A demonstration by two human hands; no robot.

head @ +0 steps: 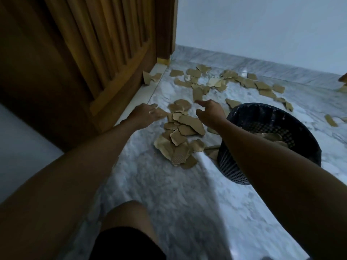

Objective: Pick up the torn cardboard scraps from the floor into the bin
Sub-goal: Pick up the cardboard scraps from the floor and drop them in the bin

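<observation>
- Marble floor (169, 184) littered with cardboard scraps (180, 136); wooden door (84, 53) left, white wall (262, 25) behind.
- Black bin (270, 143) stands right of the scraps.
- Left hand (144, 114) fingers touch a scrap; right hand (211, 111) fingers loosely spread, holding nothing.

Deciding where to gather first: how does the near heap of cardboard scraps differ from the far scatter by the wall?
The near heap is overlapped and dense, lying between both hands, beside the bin; the far scatter is spread thin, mostly single pieces, beyond the bin along the marble skirting. The near heap's pieces look larger in view. Both are tan, torn and lie on the floor.
</observation>
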